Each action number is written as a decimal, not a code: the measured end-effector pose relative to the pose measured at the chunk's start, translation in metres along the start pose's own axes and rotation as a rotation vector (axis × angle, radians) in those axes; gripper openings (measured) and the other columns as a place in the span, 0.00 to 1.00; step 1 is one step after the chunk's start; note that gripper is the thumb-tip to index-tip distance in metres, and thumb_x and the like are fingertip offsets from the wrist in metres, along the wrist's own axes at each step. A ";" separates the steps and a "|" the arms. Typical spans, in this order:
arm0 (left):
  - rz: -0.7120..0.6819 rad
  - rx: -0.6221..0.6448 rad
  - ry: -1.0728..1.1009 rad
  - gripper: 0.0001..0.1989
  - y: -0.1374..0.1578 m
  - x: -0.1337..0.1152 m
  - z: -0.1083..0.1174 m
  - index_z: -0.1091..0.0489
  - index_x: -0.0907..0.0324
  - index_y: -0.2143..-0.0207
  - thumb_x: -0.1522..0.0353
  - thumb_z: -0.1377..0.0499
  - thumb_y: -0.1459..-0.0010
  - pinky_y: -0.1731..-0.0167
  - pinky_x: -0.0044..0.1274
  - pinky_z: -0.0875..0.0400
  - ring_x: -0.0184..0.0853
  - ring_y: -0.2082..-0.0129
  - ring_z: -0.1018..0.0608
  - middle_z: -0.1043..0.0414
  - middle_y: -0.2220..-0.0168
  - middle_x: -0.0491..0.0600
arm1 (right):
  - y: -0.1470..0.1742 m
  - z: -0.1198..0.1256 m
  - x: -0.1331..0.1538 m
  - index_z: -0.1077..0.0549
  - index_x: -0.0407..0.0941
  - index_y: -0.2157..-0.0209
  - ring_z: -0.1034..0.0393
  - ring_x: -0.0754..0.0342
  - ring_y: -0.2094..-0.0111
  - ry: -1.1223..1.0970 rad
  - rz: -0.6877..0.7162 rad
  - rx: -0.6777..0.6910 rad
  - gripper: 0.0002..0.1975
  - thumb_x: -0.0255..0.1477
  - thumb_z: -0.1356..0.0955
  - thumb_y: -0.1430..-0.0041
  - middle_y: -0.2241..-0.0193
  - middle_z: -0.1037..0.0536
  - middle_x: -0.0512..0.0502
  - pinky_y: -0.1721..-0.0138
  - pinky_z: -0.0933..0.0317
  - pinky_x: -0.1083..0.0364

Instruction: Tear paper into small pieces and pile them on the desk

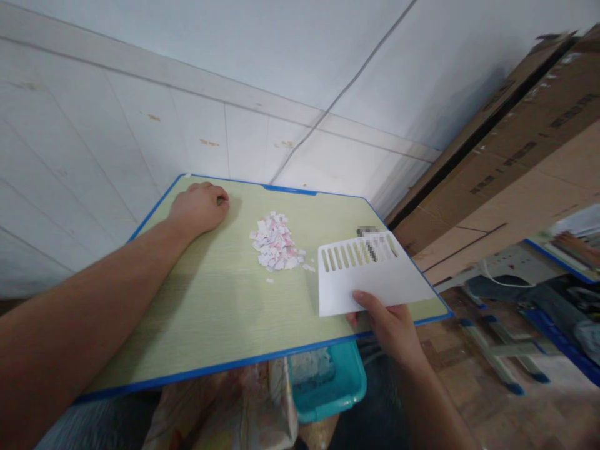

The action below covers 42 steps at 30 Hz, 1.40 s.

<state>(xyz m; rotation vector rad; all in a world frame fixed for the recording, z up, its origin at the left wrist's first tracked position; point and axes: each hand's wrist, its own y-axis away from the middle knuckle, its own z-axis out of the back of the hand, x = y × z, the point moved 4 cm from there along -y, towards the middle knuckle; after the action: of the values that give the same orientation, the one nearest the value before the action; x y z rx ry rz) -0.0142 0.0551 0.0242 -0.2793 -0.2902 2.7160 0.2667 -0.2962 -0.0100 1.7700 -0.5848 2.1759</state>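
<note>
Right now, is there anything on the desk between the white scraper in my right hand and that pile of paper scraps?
Nothing visible. The white scraper in the right hand lies just right of the paper scraps, with only bare desk and a few stray bits between.

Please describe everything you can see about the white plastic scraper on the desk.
The white scraper is a flat, thin, roughly rectangular sheet that looks like plastic. A row of narrow upright slots runs along its far edge; part of that row is blurred. It lies low over the right part of the green desk, its near right corner reaching the blue edge. The right hand pinches its near edge, thumb on top. The pile of pink and white paper scraps lies just left of it, not touching.
</note>
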 end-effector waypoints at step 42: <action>-0.016 0.001 -0.018 0.26 -0.004 0.008 -0.002 0.14 0.60 0.39 0.62 0.49 0.24 0.33 0.46 0.21 0.58 0.30 0.20 0.18 0.33 0.64 | -0.014 -0.021 0.008 0.21 0.51 0.75 0.18 0.43 0.70 0.084 0.044 -0.118 0.21 0.42 0.26 0.27 0.76 0.15 0.45 0.58 0.23 0.49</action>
<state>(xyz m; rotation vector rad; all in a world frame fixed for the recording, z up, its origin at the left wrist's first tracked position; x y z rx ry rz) -0.0197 0.0623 0.0224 -0.2517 -0.2946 2.7042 0.2538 -0.2740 -0.0039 1.6128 -0.7229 2.1842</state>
